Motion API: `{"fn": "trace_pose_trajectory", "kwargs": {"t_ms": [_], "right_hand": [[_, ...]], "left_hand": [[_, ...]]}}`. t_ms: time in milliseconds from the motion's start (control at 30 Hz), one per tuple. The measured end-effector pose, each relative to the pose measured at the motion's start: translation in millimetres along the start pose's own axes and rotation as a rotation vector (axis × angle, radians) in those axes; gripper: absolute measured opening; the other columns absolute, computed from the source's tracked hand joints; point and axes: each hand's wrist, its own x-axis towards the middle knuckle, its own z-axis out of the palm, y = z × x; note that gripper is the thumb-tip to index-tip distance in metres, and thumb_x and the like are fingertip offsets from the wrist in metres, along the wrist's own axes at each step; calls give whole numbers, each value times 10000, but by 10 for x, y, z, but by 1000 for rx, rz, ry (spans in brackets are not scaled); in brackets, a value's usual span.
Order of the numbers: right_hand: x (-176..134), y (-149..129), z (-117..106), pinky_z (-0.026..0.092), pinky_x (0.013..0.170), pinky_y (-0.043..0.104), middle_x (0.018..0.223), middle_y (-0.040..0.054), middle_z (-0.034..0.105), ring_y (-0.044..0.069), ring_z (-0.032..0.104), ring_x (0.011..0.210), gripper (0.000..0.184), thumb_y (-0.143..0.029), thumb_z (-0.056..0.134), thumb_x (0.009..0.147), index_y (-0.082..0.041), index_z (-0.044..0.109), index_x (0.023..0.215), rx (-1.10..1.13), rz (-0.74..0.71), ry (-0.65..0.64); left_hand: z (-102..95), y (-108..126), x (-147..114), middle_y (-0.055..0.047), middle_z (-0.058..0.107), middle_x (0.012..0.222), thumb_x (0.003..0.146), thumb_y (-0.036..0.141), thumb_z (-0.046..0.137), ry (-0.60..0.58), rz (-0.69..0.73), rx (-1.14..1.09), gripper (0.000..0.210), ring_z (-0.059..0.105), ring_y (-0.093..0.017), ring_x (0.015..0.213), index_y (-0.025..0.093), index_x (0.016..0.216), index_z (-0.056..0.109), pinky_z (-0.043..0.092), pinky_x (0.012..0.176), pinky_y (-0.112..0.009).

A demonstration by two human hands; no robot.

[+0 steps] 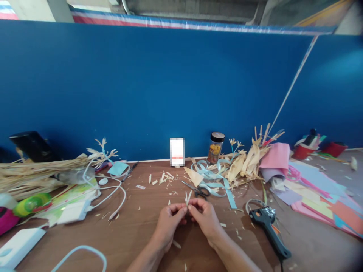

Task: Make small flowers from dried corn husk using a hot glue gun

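Note:
Over the brown table, my left hand (pixel 173 220) and my right hand (pixel 204 218) meet, thumbs and forefingers pinched together. Between them stands a small bundle of pale dried husk strips (pixel 188 198), its split tips pointing up and its lower end hidden by the fingers. Just beyond the right hand lie black-handled scissors (pixel 200 191), blades toward the left. A cut piece of dried husk (pixel 194 176) rests behind the scissors, beside a curled light blue ribbon (pixel 211 177). Small husk scraps (pixel 163 177) are scattered behind the hands.
A hot glue gun (pixel 268 226) lies to the right, near coloured paper sheets (pixel 326 196). Dried corn husks (pixel 244 166) and a black-lidded jar (pixel 215 148) stand at the back. On the left are a husk flower (pixel 103 151), white cables (pixel 123 194) and a white power bank (pixel 21 243).

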Motion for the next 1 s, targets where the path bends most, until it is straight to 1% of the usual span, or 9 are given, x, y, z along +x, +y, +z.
{"fn": "trace_pose_trajectory", "kwargs": {"t_ms": [233,433,633,767,867,1000], "right_hand": [[-7,4,-1,415,497,212,642,16,608,122,510,556,221,-338,604,670,-141,627,768,-6,-11,13],[-16,2,10,440,534,224,670,28,628,133,540,588,249,-340,589,685,-137,629,824,6,10,-17],[-10,25,3,435,546,226,702,37,638,147,552,619,210,-311,555,714,-140,624,813,-98,-73,6],[-15,21,-5,437,582,234,676,31,630,151,557,630,191,-286,528,734,-142,622,818,-154,-129,7],[-21,8,-5,438,605,240,668,28,630,157,563,643,187,-278,528,731,-141,624,814,-171,-148,13],[-27,-8,1,440,608,244,688,39,641,164,565,650,192,-283,529,726,-135,627,797,-174,-158,16]], "left_hand": [[4,19,-1,-25,630,642,639,315,649,-23,12,-12,230,511,-92,551,120,757,676,391,506,-178],[-1,-8,13,-9,605,601,641,335,640,6,9,-21,231,492,-84,518,118,715,661,394,510,-186],[20,-23,3,6,577,577,665,330,615,36,57,33,217,458,-72,504,116,682,648,378,487,-167],[18,-31,2,-17,604,635,673,321,609,14,68,57,222,484,-88,559,111,731,654,390,508,-170],[9,-39,11,-25,608,644,665,319,616,17,56,69,230,492,-95,567,106,744,655,395,508,-174],[10,-51,16,-6,584,610,669,338,608,39,65,63,230,477,-87,537,112,701,640,393,498,-171]]}}
